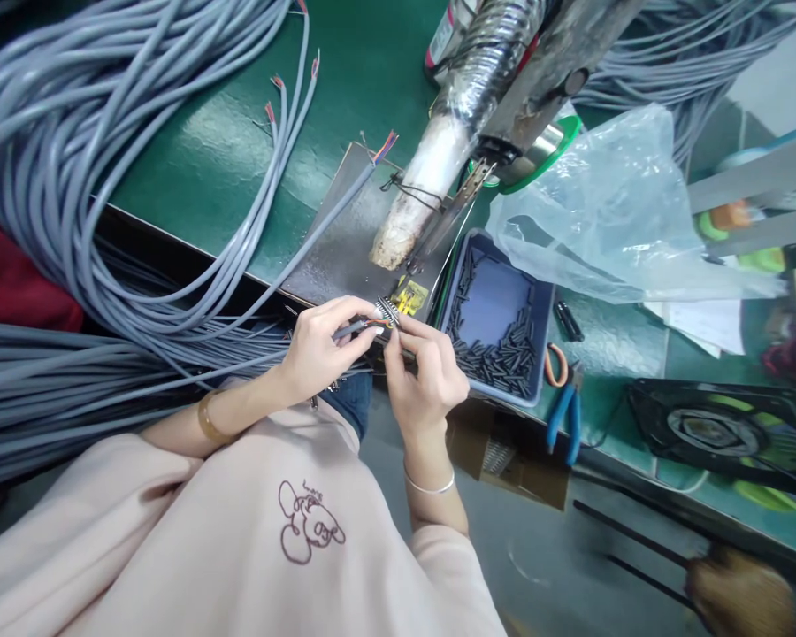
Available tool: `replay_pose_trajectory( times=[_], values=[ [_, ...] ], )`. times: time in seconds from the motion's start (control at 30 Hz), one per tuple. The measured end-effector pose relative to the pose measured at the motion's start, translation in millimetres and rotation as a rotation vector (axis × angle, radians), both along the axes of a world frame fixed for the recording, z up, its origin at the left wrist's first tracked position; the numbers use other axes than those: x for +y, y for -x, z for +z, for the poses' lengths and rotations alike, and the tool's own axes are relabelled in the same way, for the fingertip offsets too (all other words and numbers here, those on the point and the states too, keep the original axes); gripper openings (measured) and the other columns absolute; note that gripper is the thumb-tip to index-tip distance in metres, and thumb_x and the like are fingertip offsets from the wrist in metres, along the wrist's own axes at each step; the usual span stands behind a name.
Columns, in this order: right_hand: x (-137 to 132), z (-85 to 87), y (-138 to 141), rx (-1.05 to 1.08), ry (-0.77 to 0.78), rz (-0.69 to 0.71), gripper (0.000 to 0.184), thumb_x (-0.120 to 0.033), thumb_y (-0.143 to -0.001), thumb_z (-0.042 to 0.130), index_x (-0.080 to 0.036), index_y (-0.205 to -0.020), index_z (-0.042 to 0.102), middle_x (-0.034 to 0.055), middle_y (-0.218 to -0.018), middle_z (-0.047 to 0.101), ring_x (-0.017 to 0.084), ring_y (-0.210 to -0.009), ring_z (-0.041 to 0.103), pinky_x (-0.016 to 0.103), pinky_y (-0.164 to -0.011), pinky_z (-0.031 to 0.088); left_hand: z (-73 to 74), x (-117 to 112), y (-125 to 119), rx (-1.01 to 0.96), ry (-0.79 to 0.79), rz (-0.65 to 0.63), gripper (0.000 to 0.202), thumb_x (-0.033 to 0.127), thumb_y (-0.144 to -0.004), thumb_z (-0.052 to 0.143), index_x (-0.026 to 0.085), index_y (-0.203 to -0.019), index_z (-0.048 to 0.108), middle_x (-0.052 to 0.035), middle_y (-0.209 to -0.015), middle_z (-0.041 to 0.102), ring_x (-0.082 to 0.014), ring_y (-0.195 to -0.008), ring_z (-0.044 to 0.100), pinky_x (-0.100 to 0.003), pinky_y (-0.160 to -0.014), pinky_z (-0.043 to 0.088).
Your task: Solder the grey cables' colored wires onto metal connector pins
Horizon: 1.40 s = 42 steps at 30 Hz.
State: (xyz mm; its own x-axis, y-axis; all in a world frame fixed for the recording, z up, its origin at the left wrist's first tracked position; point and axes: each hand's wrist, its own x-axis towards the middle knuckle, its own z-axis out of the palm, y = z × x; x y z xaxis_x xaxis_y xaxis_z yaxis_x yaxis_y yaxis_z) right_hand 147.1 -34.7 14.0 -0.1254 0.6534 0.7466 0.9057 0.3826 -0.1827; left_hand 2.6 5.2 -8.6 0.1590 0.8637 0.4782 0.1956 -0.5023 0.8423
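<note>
My left hand (322,345) pinches the end of a grey cable (351,330), whose thin coloured wires fan out at the tip. Against those wires, my right hand (424,367) grips a small connector (387,311) with a row of metal pins. Both hands meet just below a soldering iron tip, beside a yellow piece (411,296) at the plate's edge. Another grey cable (328,221) lies across the dark metal plate (318,279), its coloured wires bared. Fingers cover part of the connector, so how the wires sit on it is hidden.
A blue bin (544,310) of small black tubes stands to the right. Beyond it lie blue-handled pliers (563,416), a plastic bag (590,212) and a black fan (723,433). A foil-wrapped duct (438,146) hangs over the plate. Coiled grey cables (72,115) fill the left.
</note>
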Motion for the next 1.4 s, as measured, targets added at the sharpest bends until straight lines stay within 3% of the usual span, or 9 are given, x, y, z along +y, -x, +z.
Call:
replay_pose_trajectory(
  times=[0.1,0.3,0.5,0.8,0.97,1.23,1.4],
  values=[
    [1.2,-2.4,1.0,0.084,0.036,0.017,0.019,-0.006,-0.087,0.070,-0.021,-0.087,0.059,0.0043,-0.093,0.080,0.013,-0.082,0.077,0.020,-0.074,0.060,-2.5,1.0,-0.6,0.019,-0.136,0.046,0.009,0.008,-0.089,0.065,0.016,-0.090,0.069,-0.0020,-0.085,0.077,-0.0103,-0.073,0.071,-0.018,-0.068,0.055],
    [8.4,-6.1,1.9,0.275,0.109,0.050,0.018,-0.010,-0.088,0.067,-0.024,-0.081,0.058,0.0020,-0.094,0.078,0.015,-0.085,0.075,0.028,-0.077,0.061,-4.0,5.9,-2.8,0.066,-0.200,0.122,0.010,0.009,-0.092,0.062,0.016,-0.092,0.068,-0.0033,-0.085,0.076,-0.0118,-0.078,0.072,-0.020,-0.074,0.056],
    [18.2,-3.9,2.5,0.306,0.094,0.041,0.018,-0.012,-0.089,0.067,-0.024,-0.080,0.058,0.0010,-0.093,0.077,0.015,-0.085,0.074,0.030,-0.077,0.061,-3.2,14.1,-4.7,0.145,-0.244,0.149,0.013,0.011,-0.096,0.056,0.017,-0.094,0.067,-0.0042,-0.088,0.076,-0.0127,-0.083,0.073,-0.022,-0.076,0.056],
    [18.6,-1.3,2.5,0.320,0.065,0.054,0.019,-0.010,-0.087,0.070,-0.024,-0.081,0.058,0.0015,-0.095,0.077,0.015,-0.088,0.075,0.029,-0.077,0.060,-1.4,17.2,-8.4,0.083,-0.304,0.158,0.012,0.006,-0.094,0.058,0.016,-0.096,0.064,-0.0042,-0.088,0.076,-0.0119,-0.084,0.072,-0.020,-0.078,0.055],
    [18.6,-2.0,1.9,0.324,0.059,0.045,0.019,-0.010,-0.087,0.069,-0.024,-0.081,0.058,0.0012,-0.094,0.078,0.015,-0.086,0.075,0.030,-0.076,0.061,2.2,18.6,-6.6,0.091,-0.269,0.136,0.012,0.007,-0.094,0.058,0.017,-0.095,0.064,-0.0037,-0.088,0.075,-0.0118,-0.083,0.072,-0.020,-0.077,0.055],
    [14.6,-3.1,-0.7,0.495,0.195,0.044,0.016,-0.013,-0.090,0.068,-0.023,-0.081,0.061,-0.0007,-0.090,0.077,0.015,-0.085,0.075,0.026,-0.069,0.060,11.0,21.4,4.3,0.059,-0.012,-0.049,0.008,0.009,-0.090,0.062,0.015,-0.088,0.066,-0.0030,-0.084,0.074,-0.0118,-0.075,0.069,-0.020,-0.071,0.054],
    [15.5,-7.0,-1.7,0.525,0.183,0.049,0.015,-0.012,-0.091,0.067,-0.022,-0.081,0.061,0.0000,-0.091,0.077,0.014,-0.085,0.075,0.027,-0.069,0.060,11.9,21.5,4.8,0.063,-0.043,-0.049,0.008,0.009,-0.091,0.063,0.015,-0.088,0.068,-0.0034,-0.085,0.075,-0.0118,-0.076,0.069,-0.021,-0.070,0.053]
  ],
)
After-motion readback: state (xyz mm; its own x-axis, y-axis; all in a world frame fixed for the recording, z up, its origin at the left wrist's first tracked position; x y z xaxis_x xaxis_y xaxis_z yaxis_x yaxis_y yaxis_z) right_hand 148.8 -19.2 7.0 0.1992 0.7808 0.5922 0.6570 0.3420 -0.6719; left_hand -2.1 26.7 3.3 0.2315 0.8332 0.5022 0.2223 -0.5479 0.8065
